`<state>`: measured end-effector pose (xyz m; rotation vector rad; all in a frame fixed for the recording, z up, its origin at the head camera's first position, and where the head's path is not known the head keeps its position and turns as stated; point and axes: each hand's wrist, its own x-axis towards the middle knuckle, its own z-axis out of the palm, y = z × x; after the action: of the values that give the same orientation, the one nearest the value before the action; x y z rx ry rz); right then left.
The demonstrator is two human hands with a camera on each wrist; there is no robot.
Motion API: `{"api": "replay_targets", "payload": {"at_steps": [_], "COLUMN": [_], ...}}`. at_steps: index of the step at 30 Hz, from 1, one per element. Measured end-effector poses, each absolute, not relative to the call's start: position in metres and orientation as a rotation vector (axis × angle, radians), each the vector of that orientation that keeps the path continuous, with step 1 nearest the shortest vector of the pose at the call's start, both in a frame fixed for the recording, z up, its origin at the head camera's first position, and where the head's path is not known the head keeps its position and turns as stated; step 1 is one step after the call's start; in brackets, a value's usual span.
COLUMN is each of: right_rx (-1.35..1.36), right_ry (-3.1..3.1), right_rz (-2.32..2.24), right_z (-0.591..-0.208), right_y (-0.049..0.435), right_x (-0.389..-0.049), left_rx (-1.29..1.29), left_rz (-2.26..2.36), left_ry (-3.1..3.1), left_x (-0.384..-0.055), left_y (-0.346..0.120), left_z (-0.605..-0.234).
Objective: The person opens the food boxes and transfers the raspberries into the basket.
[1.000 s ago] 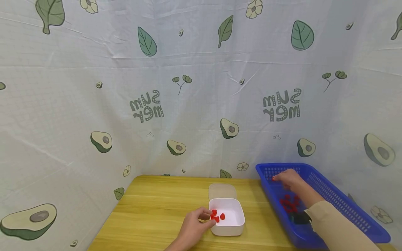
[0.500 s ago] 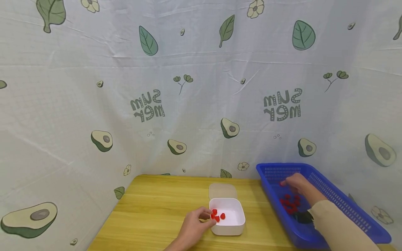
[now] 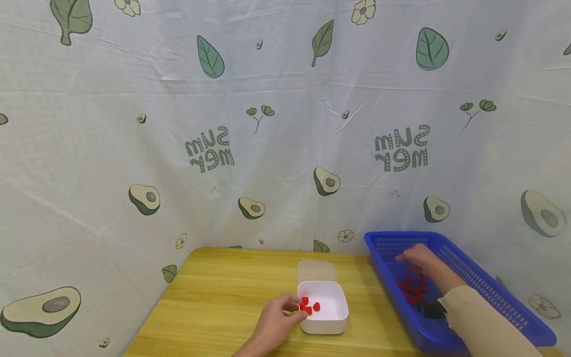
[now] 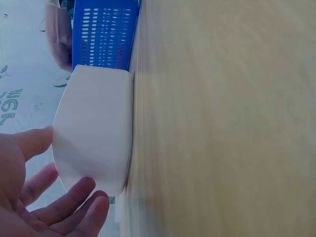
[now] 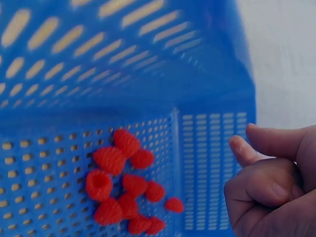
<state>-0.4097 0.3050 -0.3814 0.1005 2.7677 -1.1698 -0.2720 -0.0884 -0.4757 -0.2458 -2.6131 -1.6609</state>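
Note:
In the head view my left hand is at the left side of a small white box, its lid folded back behind. Several red raspberries lie in the box. The left wrist view has the fingertips right at the box wall, spread and relaxed. My right hand is over the far part of a blue plastic basket. Its thumb and index finger stand slightly apart with nothing between them, the others bent, in the right wrist view. Below, several raspberries are clustered on the basket floor.
The box's pale lid lies on the wood-patterned table. A dark green item sits in the basket near my right sleeve. A printed curtain hangs behind and beside the table.
My right hand has moved right within the basket. The raspberry pinched at its fingertips in the earlier frames is no longer there. The left hand and the box have stayed in place.

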Motion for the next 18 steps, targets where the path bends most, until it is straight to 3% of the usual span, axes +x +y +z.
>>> {"api": "replay_targets", "payload": {"at_steps": [18], "right_rx": [-0.078], "right_ry": [2.588], "right_rz": [-1.441], "right_z": [-0.354], "right_y": [0.254], "right_x": [-0.392], "left_rx": [-0.247], "left_rz": [-1.66], "left_ry": [-2.609], "left_x": [-0.272], "left_y": [-0.088], "left_z": [-0.476]}}
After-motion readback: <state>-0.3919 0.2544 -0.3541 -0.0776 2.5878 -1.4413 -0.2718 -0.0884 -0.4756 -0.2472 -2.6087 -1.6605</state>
